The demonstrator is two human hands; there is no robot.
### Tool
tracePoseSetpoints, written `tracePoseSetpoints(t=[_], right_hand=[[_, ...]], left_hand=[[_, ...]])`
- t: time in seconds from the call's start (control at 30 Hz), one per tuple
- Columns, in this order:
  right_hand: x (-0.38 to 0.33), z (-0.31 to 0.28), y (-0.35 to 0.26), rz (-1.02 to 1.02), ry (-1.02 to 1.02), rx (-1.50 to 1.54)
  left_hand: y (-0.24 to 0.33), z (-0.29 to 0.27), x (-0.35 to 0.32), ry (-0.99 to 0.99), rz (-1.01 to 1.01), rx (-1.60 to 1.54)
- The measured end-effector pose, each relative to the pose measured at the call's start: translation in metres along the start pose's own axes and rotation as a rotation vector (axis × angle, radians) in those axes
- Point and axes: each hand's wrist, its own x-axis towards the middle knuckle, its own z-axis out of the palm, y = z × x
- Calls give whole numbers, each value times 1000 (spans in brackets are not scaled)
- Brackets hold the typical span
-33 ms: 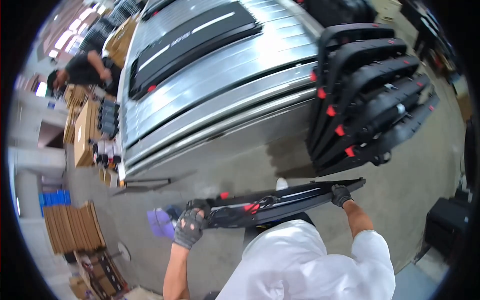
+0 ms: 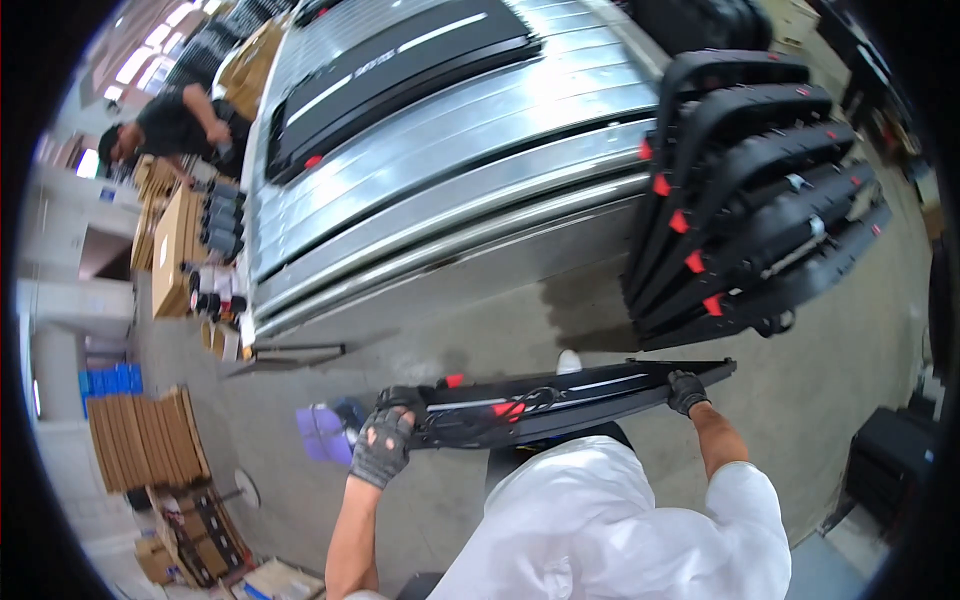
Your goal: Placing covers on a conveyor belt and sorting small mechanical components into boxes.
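Observation:
A long black frame (image 2: 590,398) with red tabs and a loose black cable (image 2: 535,402) spans the space in front of my body, seen nearly edge-on. My left hand (image 2: 385,440), in a dark fingerless glove, is closed around its left end. At the other end, my right hand (image 2: 686,391) grips the edge, also gloved; its fingertips are partly hidden. Beyond, on a metal roller conveyor (image 2: 450,190), lies a flat black panel (image 2: 400,85) with white stripes and a red tab.
Several similar black frames (image 2: 740,215) with red tabs stand in a leaning stack at the right. A person (image 2: 190,125) in dark clothes bends beside the conveyor's far left. Flattened cardboard (image 2: 150,440) and a purple bundle (image 2: 325,433) are on the left floor. A black case (image 2: 893,450) stands right.
The view has shifted slightly, so the conveyor and the stacked frames appear a little farther right. Both hands keep their hold on the long black frame, which has barely moved.

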Motion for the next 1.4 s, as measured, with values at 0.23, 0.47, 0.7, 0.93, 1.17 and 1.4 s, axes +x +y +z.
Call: tracePoseSetpoints(t=[0.23,0.47,0.7,0.93,1.17,1.4], right_hand=[[32,-5,-70,-25,-125,-27],[23,-39,-181,-41,4,-33],[22,-121,-331,-139,-56,-87],[58,-239,-452,-254,-138,-138],[86,-409,-498,-471,42,-260],[205,-627,-516,-548,196,-199]], left_hand=[[-104,41,-7,-22,-38,-80],[-244,52,-25,2,-28,-106],[-389,41,-74,76,-112,-92],[-482,-22,-116,108,-363,103],[-549,-127,-94,97,-439,152],[-627,-229,13,447,-508,78]])
